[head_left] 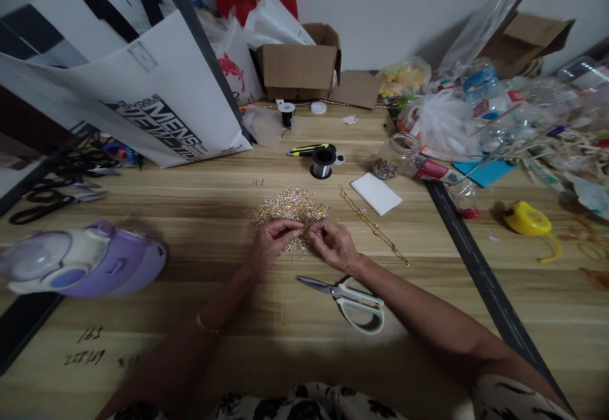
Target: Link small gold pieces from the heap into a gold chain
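A tangled bunch of gold and silver beaded wire [290,203] lies in the middle of the wooden table. Over its near edge, my left hand [276,242] has thumb and fingers pinched together. My right hand [335,242] is curled closed just to the right, its fingertips close to those of the left. What the fingertips pinch is too small to make out. White-handled scissors [364,309] rest below my right hand, blades pointing left. A gold chain [373,224] stretches out to the right of the bunch.
Behind the bunch are a wire spool [322,163], a yellow-black utility knife [304,150] and a white pad [377,193]. A purple and white bottle [114,261] lies left. A large paper bag [176,96], a jar [399,153] and a tape measure [528,218] stand around.
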{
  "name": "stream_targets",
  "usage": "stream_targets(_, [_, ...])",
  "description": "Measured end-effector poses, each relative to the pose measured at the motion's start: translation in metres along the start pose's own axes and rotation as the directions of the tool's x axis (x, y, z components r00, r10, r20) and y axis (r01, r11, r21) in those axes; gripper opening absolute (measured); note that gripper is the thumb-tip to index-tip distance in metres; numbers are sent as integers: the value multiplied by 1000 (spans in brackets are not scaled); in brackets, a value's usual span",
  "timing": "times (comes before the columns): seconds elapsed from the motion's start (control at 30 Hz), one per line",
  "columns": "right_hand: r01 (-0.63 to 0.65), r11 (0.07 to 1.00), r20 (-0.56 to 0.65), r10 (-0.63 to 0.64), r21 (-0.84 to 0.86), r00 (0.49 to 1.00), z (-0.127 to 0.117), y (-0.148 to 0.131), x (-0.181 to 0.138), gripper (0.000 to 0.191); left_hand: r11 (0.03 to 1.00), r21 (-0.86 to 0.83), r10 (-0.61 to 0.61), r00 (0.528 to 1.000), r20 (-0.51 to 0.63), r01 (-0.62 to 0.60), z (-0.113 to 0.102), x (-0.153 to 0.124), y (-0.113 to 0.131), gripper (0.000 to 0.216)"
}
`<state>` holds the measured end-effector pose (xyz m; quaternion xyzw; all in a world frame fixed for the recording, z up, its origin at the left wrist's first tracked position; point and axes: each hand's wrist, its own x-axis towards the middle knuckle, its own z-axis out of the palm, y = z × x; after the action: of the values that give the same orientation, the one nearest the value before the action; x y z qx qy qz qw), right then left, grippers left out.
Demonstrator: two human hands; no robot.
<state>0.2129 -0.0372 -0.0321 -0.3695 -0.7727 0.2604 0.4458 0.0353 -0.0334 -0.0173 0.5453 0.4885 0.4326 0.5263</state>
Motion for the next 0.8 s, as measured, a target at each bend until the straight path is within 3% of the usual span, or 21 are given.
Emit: stream_targets(0.8, [4,1000,-4,-4,-14,1000,0,3,-1,7,1000,-20,-5,1000,-9,5,-1,1,-4,19])
